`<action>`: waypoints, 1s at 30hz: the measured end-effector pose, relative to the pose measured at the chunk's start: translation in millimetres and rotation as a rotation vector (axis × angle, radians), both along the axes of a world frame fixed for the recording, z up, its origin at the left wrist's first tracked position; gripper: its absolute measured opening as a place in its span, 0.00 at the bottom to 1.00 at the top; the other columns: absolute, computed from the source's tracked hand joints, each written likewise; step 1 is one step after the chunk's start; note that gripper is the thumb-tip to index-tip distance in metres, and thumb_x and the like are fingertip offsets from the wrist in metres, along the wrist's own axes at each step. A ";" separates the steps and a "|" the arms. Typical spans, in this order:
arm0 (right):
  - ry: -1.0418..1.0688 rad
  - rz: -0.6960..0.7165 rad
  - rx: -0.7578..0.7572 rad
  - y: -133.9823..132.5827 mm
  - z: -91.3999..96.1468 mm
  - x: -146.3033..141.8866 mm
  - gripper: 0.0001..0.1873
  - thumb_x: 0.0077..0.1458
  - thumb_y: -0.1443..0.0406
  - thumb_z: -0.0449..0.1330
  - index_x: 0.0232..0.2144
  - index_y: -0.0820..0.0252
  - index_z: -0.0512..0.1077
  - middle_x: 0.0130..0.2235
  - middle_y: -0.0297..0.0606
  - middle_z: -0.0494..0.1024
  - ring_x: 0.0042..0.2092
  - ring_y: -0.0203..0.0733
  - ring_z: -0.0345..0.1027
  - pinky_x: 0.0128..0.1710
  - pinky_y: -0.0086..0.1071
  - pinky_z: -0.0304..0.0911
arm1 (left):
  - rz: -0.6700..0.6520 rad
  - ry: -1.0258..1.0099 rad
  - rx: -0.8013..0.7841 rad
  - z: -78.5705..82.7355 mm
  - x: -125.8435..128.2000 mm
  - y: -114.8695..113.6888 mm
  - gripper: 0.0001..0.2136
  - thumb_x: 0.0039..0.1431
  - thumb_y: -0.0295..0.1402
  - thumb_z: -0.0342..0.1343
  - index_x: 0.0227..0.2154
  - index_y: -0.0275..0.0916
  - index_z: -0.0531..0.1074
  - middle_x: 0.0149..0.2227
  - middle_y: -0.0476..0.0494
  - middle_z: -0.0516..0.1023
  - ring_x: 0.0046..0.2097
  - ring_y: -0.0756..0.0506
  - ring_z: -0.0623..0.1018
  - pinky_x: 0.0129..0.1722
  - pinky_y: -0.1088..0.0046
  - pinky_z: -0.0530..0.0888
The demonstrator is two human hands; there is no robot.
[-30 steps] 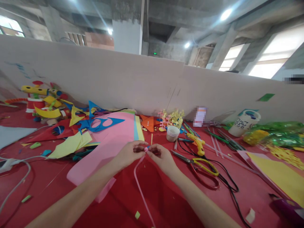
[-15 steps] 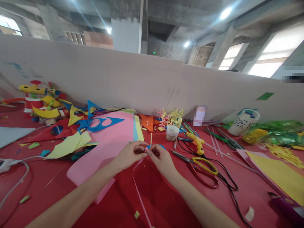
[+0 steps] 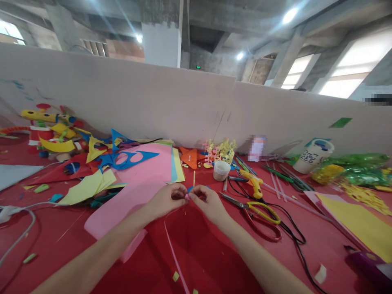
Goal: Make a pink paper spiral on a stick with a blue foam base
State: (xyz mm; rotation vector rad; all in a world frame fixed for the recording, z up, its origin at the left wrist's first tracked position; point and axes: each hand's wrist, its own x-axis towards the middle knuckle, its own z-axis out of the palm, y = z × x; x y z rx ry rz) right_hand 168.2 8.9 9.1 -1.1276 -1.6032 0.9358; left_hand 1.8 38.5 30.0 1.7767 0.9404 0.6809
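Over the red table, my left hand [image 3: 171, 199] and my right hand [image 3: 206, 200] meet fingertip to fingertip. Both are closed in a pinch on one end of a thin pink strip [image 3: 170, 241], where a small pink bit shows between the fingers. From there the strip curves down toward the table's near edge. Just behind the fingers lies a blue piece [image 3: 199, 189], mostly hidden by my right hand. A short yellow strip [image 3: 194, 178] points away beyond my fingertips.
Scissors [image 3: 245, 206] and a yellow glue gun [image 3: 253, 183] with a black cord lie at right, near a small white cup [image 3: 221, 170]. Pink sheets [image 3: 122, 212] and blue foam scraps [image 3: 131, 160] spread at left. A white partition [image 3: 122, 98] stands behind.
My hands have shifted very slightly left, still pinching. The pink strip's upper part now bows further to the left.
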 end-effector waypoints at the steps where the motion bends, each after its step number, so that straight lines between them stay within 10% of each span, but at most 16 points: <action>1: -0.012 -0.002 -0.002 0.3 -0.6 0.3 0.09 0.52 0.61 0.55 0.27 0.61 0.69 0.29 0.36 0.74 0.32 0.37 0.67 0.34 0.30 0.61 | -0.007 0.012 0.014 0.1 -0.6 0.4 0.05 0.46 0.31 0.56 0.28 0.37 0.68 0.29 0.48 0.75 0.33 0.48 0.75 0.35 0.71 0.70; 30: -0.010 0.159 -0.206 6.3 -0.1 9.3 0.10 0.45 0.60 0.58 0.23 0.62 0.72 0.21 0.32 0.70 0.23 0.33 0.60 0.25 0.28 0.56 | -0.085 0.332 0.230 4.2 -5.4 -0.4 0.10 0.53 0.37 0.51 0.30 0.38 0.74 0.32 0.45 0.79 0.33 0.46 0.75 0.34 0.73 0.68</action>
